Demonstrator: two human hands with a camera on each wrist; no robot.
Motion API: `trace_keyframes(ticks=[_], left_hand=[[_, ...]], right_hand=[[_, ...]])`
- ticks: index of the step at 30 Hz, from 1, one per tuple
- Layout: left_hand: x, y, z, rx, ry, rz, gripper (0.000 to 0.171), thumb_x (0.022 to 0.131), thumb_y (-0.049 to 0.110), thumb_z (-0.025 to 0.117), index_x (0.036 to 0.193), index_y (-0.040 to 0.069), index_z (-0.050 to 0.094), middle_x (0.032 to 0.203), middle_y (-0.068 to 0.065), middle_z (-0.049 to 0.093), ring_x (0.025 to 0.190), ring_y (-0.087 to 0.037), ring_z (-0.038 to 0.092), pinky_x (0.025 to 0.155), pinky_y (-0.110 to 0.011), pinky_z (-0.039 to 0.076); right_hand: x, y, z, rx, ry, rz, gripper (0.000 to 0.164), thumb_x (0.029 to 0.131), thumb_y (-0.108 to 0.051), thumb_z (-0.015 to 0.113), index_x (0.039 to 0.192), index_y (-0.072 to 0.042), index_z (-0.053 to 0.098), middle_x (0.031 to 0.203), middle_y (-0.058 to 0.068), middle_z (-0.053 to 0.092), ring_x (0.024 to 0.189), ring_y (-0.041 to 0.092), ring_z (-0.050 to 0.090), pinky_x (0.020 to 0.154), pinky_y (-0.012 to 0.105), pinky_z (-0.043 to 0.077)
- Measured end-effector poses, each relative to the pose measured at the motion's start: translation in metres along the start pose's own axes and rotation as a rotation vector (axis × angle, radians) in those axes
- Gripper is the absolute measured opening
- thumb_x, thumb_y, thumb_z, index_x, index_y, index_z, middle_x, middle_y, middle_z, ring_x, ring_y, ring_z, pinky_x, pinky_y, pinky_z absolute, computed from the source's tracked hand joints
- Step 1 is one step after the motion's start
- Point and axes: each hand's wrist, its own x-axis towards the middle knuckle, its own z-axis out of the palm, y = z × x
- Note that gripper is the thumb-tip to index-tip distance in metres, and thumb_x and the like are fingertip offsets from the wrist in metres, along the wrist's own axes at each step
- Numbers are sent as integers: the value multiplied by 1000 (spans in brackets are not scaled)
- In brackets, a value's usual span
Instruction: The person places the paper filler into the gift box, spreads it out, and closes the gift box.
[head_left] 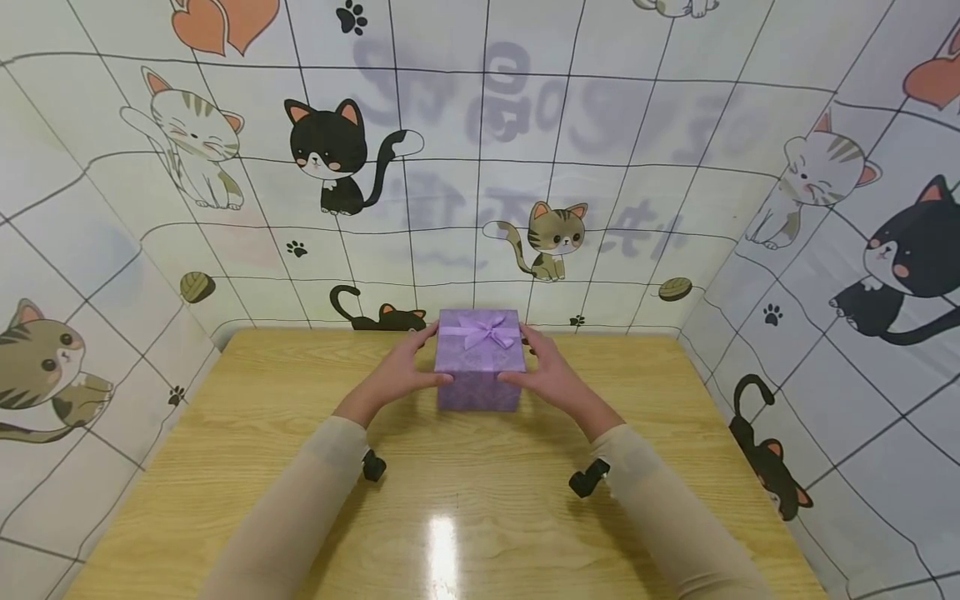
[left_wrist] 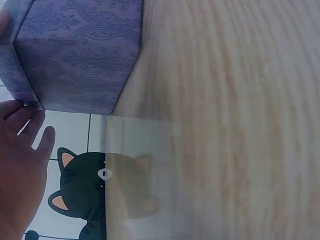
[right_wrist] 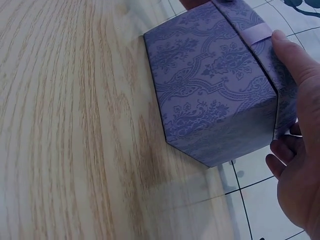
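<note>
A purple gift box point(head_left: 478, 392) with a damask-like pattern stands at the back of the table. Its lid point(head_left: 457, 352) bears a lilac ribbon tied in a bow point(head_left: 487, 332), and sits on the box. My left hand point(head_left: 401, 367) grips the lid from the left, thumb at the front and fingers towards the back corner. From the other side my right hand point(head_left: 552, 371) holds the lid in the same way. In the right wrist view the right thumb point(right_wrist: 290, 52) lies at the ribbon on the lid's front, with curled fingertips by its lower edge.
The wooden table point(head_left: 300, 375) runs up to a cat-printed, tile-patterned wall covering point(head_left: 450, 192) close behind the box. Similar covering stands on both sides. A small black device point(head_left: 588, 479) is on each wrist. Light glares on the table's front.
</note>
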Motion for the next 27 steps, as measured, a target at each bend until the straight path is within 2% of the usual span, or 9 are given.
trace_keyframes(ticks=[3, 8, 15, 21, 27], left_hand=[[-1, -2, 2, -4, -8, 5, 122, 87, 58, 93, 180, 25, 20, 182, -9, 25, 161, -45, 34, 126, -69, 32], [-1, -4, 5, 2, -18, 21, 122, 88, 54, 94, 179, 20, 20, 182, -14, 27, 161, -47, 34, 127, -68, 31], [2, -9, 8, 4, -26, 44, 118, 84, 46, 99, 177, 26, 29, 179, -1, 34, 161, -38, 37, 130, -58, 31], [-2, -16, 15, -22, -40, -14, 120, 84, 49, 99, 177, 22, 29, 178, -2, 36, 162, -40, 35, 130, -61, 28], [-3, -20, 17, -19, -43, -32, 120, 85, 52, 96, 178, 20, 27, 179, -5, 34, 162, -42, 34, 129, -62, 30]], right_hand=[[0, 1, 2, -8, -5, 7, 118, 92, -54, 90, 180, -19, 19, 178, 14, 29, 158, 41, 35, 126, 66, 33], [-1, 7, 4, -13, -9, -12, 119, 93, -50, 91, 180, -15, 17, 176, 15, 36, 157, 40, 38, 127, 63, 34], [-3, 19, 11, -24, 4, 4, 119, 91, -47, 93, 179, -14, 20, 173, 15, 40, 153, 41, 43, 125, 62, 36], [-6, 23, 16, 13, 20, -1, 117, 90, -41, 96, 179, -17, 23, 170, 14, 44, 151, 41, 45, 124, 64, 37], [-5, 24, 18, 28, 21, -13, 115, 90, -39, 96, 179, -19, 25, 169, 13, 44, 151, 39, 45, 123, 63, 37]])
